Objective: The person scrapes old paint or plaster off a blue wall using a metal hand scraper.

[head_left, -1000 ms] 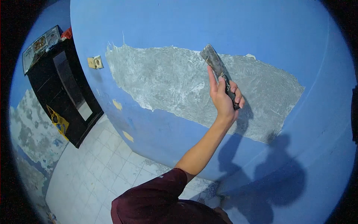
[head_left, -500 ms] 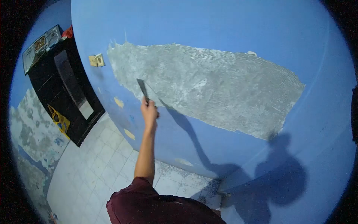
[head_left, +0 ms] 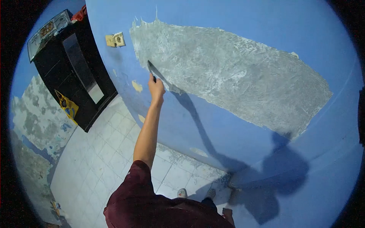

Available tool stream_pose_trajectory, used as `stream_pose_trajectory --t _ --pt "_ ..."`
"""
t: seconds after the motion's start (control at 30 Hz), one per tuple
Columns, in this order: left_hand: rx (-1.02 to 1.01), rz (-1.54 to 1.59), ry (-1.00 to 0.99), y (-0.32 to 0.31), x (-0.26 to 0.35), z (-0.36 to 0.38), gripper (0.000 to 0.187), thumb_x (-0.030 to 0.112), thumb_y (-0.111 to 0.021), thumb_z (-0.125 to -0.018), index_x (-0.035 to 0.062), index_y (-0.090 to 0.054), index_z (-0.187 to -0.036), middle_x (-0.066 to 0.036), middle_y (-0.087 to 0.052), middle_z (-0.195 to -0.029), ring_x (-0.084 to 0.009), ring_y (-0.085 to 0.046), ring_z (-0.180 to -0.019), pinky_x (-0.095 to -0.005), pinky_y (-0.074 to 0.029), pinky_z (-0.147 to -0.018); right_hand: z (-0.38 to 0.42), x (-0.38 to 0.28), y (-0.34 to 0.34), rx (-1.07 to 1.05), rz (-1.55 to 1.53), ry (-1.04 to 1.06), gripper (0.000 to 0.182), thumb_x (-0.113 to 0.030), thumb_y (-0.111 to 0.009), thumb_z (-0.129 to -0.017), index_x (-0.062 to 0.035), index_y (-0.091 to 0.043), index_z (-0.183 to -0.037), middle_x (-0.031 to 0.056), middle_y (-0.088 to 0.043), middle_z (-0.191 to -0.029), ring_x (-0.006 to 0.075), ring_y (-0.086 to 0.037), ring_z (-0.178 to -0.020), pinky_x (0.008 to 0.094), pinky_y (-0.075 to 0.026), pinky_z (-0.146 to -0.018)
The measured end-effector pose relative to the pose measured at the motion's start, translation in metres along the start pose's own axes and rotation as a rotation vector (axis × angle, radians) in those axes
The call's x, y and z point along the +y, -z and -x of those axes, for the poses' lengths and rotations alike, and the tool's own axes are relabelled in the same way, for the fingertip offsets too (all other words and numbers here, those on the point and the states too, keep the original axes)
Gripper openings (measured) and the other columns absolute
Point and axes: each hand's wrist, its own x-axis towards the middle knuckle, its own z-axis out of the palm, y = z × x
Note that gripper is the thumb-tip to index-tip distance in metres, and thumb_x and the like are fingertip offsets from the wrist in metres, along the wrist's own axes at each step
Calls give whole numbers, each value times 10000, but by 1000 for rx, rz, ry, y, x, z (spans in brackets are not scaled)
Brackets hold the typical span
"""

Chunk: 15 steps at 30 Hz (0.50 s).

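My left hand (head_left: 156, 90) is wrapped around the handle of a scraper (head_left: 150, 68), arm stretched out in front of me. The scraper's thin blade points up and lies over the lower left edge of a rough grey patch (head_left: 228, 72) on the blue wall (head_left: 182, 125). Low at the right of my body, my right hand (head_left: 229, 219) shows only in part. Its fingers are around a small brown, flat-ended piece that I cannot make out.
A yellowed socket plate (head_left: 115, 39) sits left of the patch. Farther left stands a black cabinet (head_left: 57, 72) with a yellow bag (head_left: 67, 107) hanging on it. Pale floor tiles (head_left: 114, 133) run below, where my shoes (head_left: 182, 193) show. Peeling plaster (head_left: 38, 110) covers the left wall.
My left hand and the scraper have moved up and left relative to the patch, toward its left edge. The view has shifted, and my shoes and right hand now show.
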Motion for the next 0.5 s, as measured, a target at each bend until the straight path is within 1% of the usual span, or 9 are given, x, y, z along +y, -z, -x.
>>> stream_pose_trajectory --t 0.07,0.13,0.17,0.2,0.27,0.3,0.33,0.4,0.5 --pt "-13 28 7 -8 2 19 651 68 -440 -917 -11 -277 -1542 -71 -567 -734 -134 -454 -467 -296 -385 -414 -2 -7 -20 495 -963 -110 478 -448 -703 -836 12 -731 -963 222 -707 -904 293 -703 -779 462 -529 -868" --pt "-75 24 -24 -20 0 41 645 33 -400 -959 14 -205 -1574 15 -420 -685 -94 -360 -519 -294 -332 -450 24 -50 32 325 -771 -235 448 -433 -670 -856 9 -739 -876 204 -711 -844 280 -691 -670 475 -543 -784" --pt "-77 18 6 -26 1 55 644 24 -422 -963 22 -218 -1574 16 -429 -690 -88 -375 -525 -292 -342 -453 44 -67 44 407 -775 -117 468 -456 -654 -870 5 -737 -862 203 -711 -846 275 -698 -695 480 -541 -740" --pt "-97 34 -13 -32 -5 68 652 31 -450 -962 31 -227 -1574 13 -449 -713 -85 -388 -532 -289 -353 -459 53 -87 54 511 -622 -64 503 -505 -644 -883 -13 -745 -848 191 -711 -824 281 -693 -738 471 -539 -702" --pt "-161 54 31 -43 -12 95 664 29 -465 -957 33 -223 -1575 17 -449 -711 -84 -398 -537 -283 -361 -465 105 -98 69 485 -639 -90 504 -506 -643 -884 -14 -745 -850 190 -711 -825 281 -692 -740 471 -538 -703" --pt "-157 89 -20 -49 -18 107 623 28 -479 -943 -24 -287 -1533 -39 -538 -687 -111 -482 -482 -296 -424 -421 116 -100 69 468 -651 -102 504 -506 -643 -884 -14 -745 -853 189 -711 -827 281 -692 -741 471 -538 -703" --pt "-162 87 -10 -55 -23 120 623 28 -479 -943 -24 -287 -1533 -39 -538 -687 -111 -482 -482 -296 -424 -421 125 -101 71 454 -662 -112 504 -507 -643 -885 -14 -746 -855 188 -711 -828 281 -692 -743 470 -538 -703" --pt "-219 41 -62 -66 -23 148 619 24 -473 -949 -33 -276 -1533 -44 -530 -672 -109 -481 -477 -293 -429 -424 142 -103 77 426 -685 -127 505 -509 -642 -885 -15 -746 -860 186 -711 -831 281 -691 -746 470 -538 -704" --pt "-294 12 -57 -85 -22 189 637 13 -476 -929 -58 -266 -1526 -81 -568 -698 -114 -504 -499 -305 -431 -436 157 -98 87 396 -720 -142 506 -511 -642 -887 -16 -746 -868 183 -712 -835 282 -690 -750 469 -537 -704"
